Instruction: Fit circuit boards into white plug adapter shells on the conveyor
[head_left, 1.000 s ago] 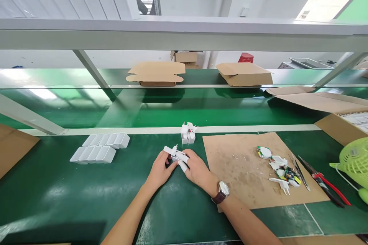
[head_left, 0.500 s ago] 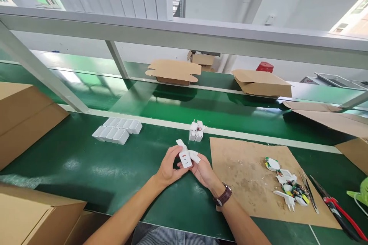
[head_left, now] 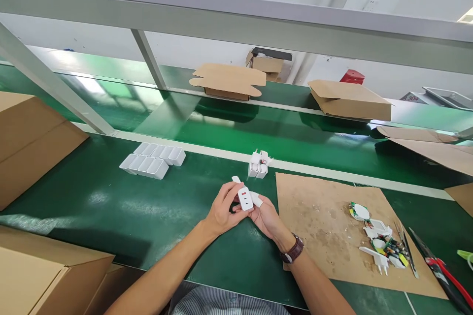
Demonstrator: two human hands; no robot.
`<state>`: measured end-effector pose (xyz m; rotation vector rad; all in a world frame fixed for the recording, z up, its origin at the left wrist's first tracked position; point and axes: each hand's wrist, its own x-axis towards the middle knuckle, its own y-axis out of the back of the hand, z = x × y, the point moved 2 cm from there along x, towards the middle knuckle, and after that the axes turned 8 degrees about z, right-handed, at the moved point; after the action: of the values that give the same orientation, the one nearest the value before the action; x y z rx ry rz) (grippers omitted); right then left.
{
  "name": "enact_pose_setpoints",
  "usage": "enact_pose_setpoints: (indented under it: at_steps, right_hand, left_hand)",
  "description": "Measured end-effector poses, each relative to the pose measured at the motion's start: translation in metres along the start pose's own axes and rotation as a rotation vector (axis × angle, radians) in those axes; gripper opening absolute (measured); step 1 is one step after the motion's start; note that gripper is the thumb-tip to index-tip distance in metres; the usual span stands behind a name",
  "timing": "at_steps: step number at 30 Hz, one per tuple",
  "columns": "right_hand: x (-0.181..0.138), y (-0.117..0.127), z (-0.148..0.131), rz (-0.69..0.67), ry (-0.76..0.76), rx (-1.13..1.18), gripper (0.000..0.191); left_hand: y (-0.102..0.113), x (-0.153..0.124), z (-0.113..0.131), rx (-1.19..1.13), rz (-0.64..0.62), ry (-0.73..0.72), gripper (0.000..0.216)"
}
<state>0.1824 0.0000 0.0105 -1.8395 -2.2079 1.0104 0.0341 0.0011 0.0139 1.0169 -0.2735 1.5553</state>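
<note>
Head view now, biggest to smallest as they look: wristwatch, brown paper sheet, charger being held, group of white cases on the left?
1. Brown paper sheet
2. Group of white cases
3. Charger and wristwatch: too alike to rank; the charger is partly covered.

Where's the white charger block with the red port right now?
In the head view, the white charger block is below and slightly right of centre, held between the left hand and right hand, nearer the person than the two white cases.
</note>
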Motion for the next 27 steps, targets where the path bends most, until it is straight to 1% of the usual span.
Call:
enact_pose_setpoints:
  at_steps: [7,14,17,19,20,22,23,25,27]
  right_hand:
    - [-0.002,0.000,0.000,-0.008,0.007,0.022,0.035]
    - [-0.008,-0.002,-0.005,-0.006,0.025,0.028,0.037]
    - [-0.007,0.000,-0.003,0.013,0.054,-0.022,0.040]
    - [-0.006,0.004,0.000,0.103,0.155,-0.124,0.041]
    - [-0.005,0.007,0.000,0.169,0.243,-0.202,0.040]
    - [-0.005,0.014,-0.001,0.291,0.471,-0.432,0.035]
    - [-0.005,0.016,-0.002,0.326,0.592,-0.579,0.032]
    - [-0.007,0.020,-0.004,0.326,0.797,-0.888,0.029]
    - [-0.009,0.021,-0.005,0.274,0.926,-1.134,0.030]
  left_hand:
    - [-0.001,-0.001,0.000,0.009,0.000,0.014,0.059]
    - [-0.001,0.002,0.004,0.026,0.030,-0.072,0.060]
    - [0.000,0.003,0.005,0.028,0.026,-0.086,0.059]
    - [0.001,0.003,0.003,0.029,0.017,-0.064,0.057]
    - [0.002,0.002,0.001,0.040,0.002,-0.043,0.057]
    - [0.001,0.001,-0.004,0.095,-0.063,0.003,0.059]
    - [0.000,0.000,-0.007,0.137,-0.117,0.024,0.061]
    - [-0.003,-0.002,-0.011,0.227,-0.239,0.054,0.065]
    - [-0.006,-0.004,-0.014,0.291,-0.328,0.073,0.066]
